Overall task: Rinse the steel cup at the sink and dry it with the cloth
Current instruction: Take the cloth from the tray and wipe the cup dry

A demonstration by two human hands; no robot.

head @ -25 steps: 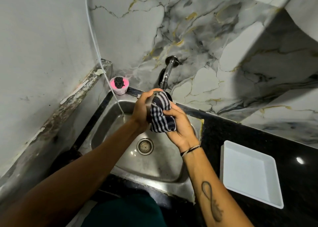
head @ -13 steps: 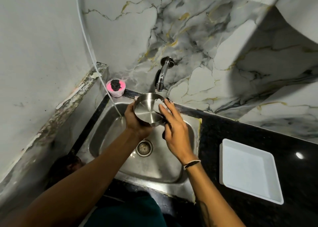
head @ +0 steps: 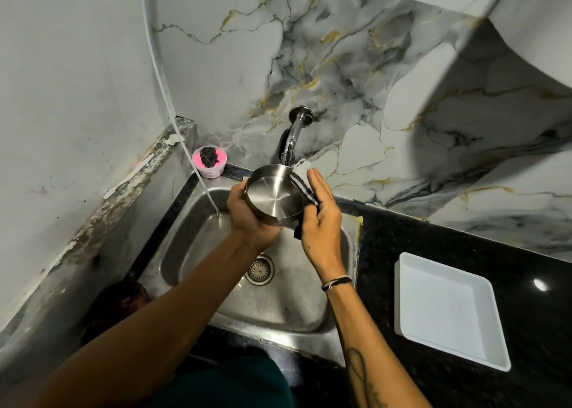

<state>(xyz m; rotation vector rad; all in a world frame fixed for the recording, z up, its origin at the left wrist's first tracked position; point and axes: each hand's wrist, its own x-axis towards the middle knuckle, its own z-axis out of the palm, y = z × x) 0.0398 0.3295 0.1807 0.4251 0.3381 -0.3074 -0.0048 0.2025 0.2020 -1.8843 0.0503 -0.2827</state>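
Holding position over the sink [head: 192,246]: steel cup [head: 274,195] is tilted, mouth toward the camera, interior polished and bare, with concentric brushing on its base. Left hand [head: 252,219] cups it from beneath, fingers closed round the outer wall. Right hand [head: 320,219] presses the striped cloth [head: 305,188] against the cup's right rim, fingers nearly straight, cloth pinned under the palm. Most of the cloth is hidden behind that hand; one dark corner hangs below it. Tap [head: 292,138] spout sits just behind the cup; whether water runs cannot be made out. Pink tub [head: 210,164] on the sink corner holds a dark scrubber. White tray [head: 448,310] on the black counter [head: 464,243] holds nothing.
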